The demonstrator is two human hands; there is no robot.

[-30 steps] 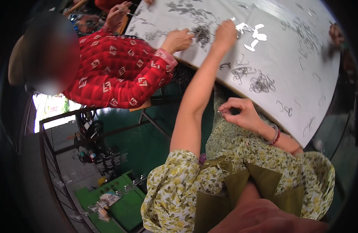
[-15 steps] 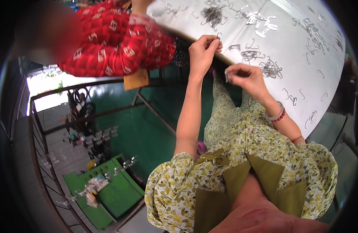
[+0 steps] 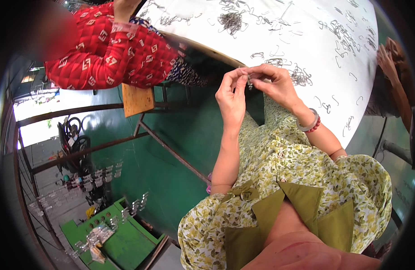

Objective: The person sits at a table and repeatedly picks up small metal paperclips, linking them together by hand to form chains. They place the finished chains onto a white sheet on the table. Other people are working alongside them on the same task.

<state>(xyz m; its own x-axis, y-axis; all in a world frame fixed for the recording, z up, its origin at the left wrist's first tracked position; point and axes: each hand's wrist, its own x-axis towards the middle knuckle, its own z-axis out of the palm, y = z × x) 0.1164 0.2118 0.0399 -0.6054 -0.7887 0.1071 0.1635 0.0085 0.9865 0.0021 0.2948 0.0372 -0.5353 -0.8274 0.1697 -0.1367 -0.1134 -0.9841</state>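
Note:
My left hand [image 3: 232, 96] and my right hand [image 3: 278, 87] meet at the fingertips over the near edge of the white table [image 3: 333, 90]. Both are closed in a pinch. A small grey metal piece [image 3: 250, 82] shows between them, by my right thumb and fingers. The thin wire hook seen in my left fingers a moment ago is mostly hidden there now. Just beyond my right hand lies a loose heap of thin wire hooks [image 3: 301, 77]. A darker heap of hooks [image 3: 231, 22] lies farther back.
Another person in a red patterned jacket [image 3: 99, 58] sits at the left by a wooden stool [image 3: 137, 100]. At the right edge another person's hands [image 3: 387, 60] reach toward the table. A metal railing [image 3: 86, 155] and a green bench [image 3: 122, 234] stand at the lower left.
My left hand has come down and my right hand slightly up, so their fingertips now meet. The view has shifted, and another person's hands now show at the right edge.

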